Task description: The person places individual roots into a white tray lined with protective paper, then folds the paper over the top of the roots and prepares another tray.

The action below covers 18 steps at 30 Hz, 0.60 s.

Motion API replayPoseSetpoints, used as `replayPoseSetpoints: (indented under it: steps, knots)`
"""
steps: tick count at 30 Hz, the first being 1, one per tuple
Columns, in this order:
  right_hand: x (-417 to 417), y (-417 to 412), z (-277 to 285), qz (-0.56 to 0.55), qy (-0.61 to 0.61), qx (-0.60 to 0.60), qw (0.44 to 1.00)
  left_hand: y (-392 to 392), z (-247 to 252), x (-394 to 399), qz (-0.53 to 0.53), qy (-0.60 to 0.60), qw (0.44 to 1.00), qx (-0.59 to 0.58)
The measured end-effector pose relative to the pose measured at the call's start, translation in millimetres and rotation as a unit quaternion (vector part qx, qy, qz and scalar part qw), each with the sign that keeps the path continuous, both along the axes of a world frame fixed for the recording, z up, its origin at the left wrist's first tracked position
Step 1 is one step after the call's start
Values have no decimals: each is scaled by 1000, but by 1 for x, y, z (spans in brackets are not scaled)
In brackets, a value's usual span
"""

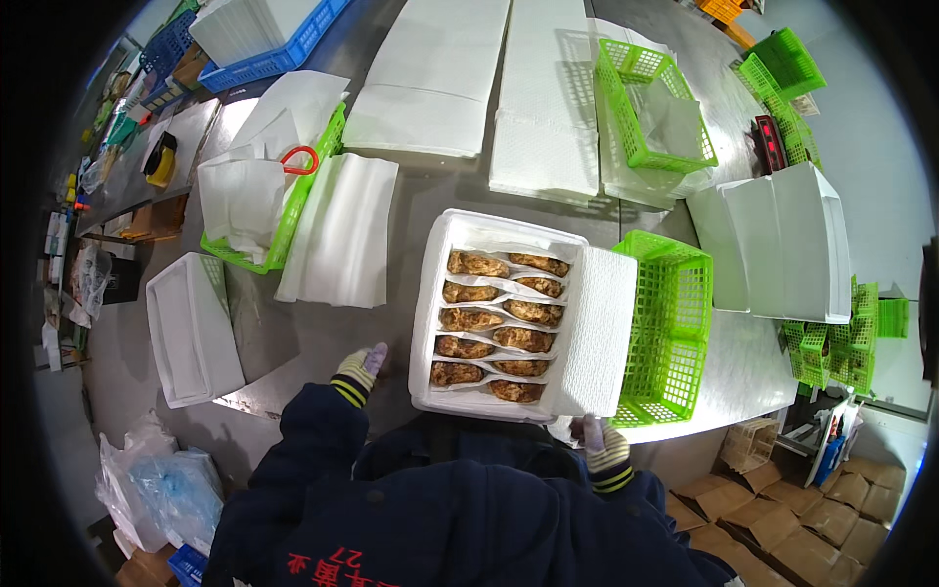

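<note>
A white foam box (425, 308) stands before me on the metal table. Inside lie two columns of rough brown pieces, perhaps mushrooms (522, 339), parted by folded white paper. A white textured sheet (596, 330) covers the box's right side. My left hand (364, 363), in a glove, rests left of the box without touching it, fingers partly spread. My gloved right hand (593, 433) is at the lower right corner of the sheet; whether its fingers grip the sheet is hidden. An empty green plastic basket (700, 330) stands against the box's right side.
Stacked white sheets (422, 117) lie behind the box. A green basket (282, 235) with paper and red-handled scissors (299, 160) stands left, near a foam lid or box (192, 330). Foam boxes (799, 242) stand right, and another green basket (638, 158) is at the back.
</note>
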State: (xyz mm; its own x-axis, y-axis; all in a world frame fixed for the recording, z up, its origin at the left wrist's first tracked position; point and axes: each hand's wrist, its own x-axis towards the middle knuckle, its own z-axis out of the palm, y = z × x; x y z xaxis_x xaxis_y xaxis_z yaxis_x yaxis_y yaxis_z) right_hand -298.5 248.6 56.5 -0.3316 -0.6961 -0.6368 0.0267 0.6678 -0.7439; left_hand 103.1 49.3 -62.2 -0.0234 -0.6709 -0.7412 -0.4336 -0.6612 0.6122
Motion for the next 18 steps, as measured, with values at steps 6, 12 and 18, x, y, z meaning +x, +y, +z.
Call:
replayPoseSetpoints:
  steps: [6, 12, 18]
  knots:
    - [-1, 14, -99, 176, 171, -96, 965, 27, -54, -10, 177, 298, 888, 303]
    - [9, -80, -45, 18, 56, -88, 994, 7, -4, -38, 326, 542, 757, 166]
    - [80, -164, 10, 207, 313, -323, 869, -29, 91, -57, 405, 437, 791, 139]
